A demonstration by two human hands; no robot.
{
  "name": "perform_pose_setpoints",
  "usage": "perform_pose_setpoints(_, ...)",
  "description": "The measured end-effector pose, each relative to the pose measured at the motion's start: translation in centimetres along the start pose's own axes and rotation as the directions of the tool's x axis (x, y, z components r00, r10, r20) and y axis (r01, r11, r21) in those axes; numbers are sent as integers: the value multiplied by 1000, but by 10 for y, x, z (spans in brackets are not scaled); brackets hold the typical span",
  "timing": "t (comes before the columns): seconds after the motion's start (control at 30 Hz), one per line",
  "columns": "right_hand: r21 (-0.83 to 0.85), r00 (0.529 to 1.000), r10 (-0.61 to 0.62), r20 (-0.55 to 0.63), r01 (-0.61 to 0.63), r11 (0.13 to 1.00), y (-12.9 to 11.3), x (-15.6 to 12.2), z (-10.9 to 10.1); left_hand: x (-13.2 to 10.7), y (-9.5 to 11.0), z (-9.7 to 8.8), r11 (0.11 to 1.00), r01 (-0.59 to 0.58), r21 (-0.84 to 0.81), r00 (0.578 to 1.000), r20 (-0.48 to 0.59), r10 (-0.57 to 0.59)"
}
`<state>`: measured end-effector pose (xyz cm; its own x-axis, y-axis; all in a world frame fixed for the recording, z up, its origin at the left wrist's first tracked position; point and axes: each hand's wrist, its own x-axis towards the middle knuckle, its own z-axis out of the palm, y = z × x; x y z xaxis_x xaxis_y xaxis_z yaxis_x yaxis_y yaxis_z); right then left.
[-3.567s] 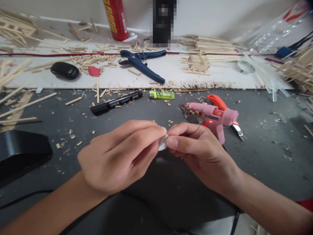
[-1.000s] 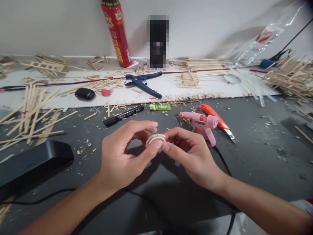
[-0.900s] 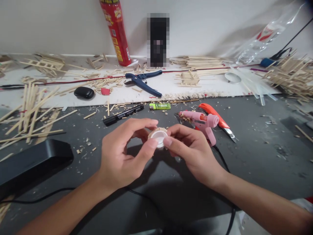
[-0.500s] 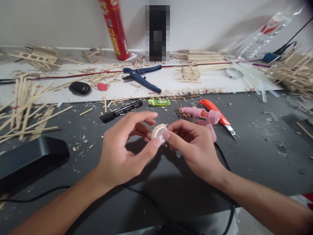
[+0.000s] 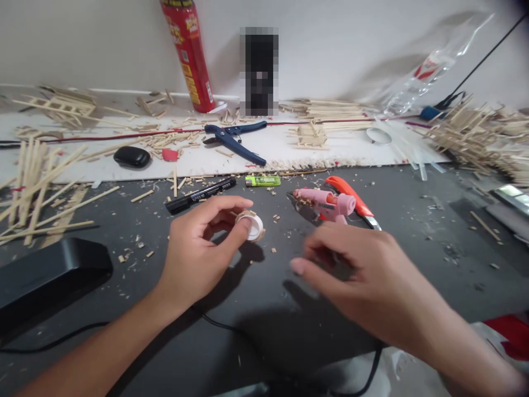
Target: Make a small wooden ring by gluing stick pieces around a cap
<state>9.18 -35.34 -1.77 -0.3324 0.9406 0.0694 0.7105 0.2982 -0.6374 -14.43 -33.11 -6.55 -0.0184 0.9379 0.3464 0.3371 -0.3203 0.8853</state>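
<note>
Pale wall (image 5: 330,49) is seen behind a white board (image 5: 285,146) strewn with cut wood, and a dark tabletop (image 5: 433,237) is spread in front. Against the wall, a black upright object (image 5: 259,74) is blurred into blocks and cannot be made out; the top of a red can (image 5: 188,60) is cut off by the upper edge. A black casing (image 5: 53,270) is cropped at the left, and a grey object (image 5: 510,204) at the right.

A small white round piece (image 5: 255,227), with wooden bits around its rim, is pinched above the tabletop by the left hand (image 5: 206,245). The thumb is laid across its near face; the other fingers are arched behind, their tips mostly hidden.

The right hand (image 5: 351,275) is held apart from the piece, palm down, slightly blurred, its fingers curled and its thumb parted from them; whether anything is tucked inside cannot be told. The handle of a pink glue gun (image 5: 324,203) is covered by it, and contact cannot be confirmed. The blade end of an orange cutter (image 5: 351,197) is also partly concealed. Both forearms are slanted inward from the lower corners, where they are cropped.
</note>
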Motion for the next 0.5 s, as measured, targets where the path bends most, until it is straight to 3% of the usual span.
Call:
perform_pose_setpoints(0.03, -69, 999, 51, 0, -51, 996, 8, -8, -7, 1, 0, -1, 1000, 5, -2, 1000, -6, -5)
perform_pose_setpoints(0.07, -112, 992, 102, -71, -110, 988, 19, -15, -13, 1, 0, -1, 1000, 7, -6, 1000, -11, -8)
perform_pose_setpoints(0.13, -147, 932, 192, -308, -245, 958, 45, -24, -17, 2, 1, -2, 1000, 13, -22, 1000, -11, -13)
perform_pose_setpoints(0.2, -101, 888, 266, -374, -324, 941, 69, -24, -14, 2, 1, -3, 999, 17, -36, 1000, -8, -18)
perform_pose_setpoints(0.33, 51, 921, 343, -184, -339, 939, 91, -3, -4, 4, 3, -3, 998, 21, -54, 1000, 0, -21)
perform_pose_setpoints(0.5, 98, 954, 297, -48, -291, 952, 80, 27, -1, 5, 6, -4, 996, 21, -90, 999, 39, -17)
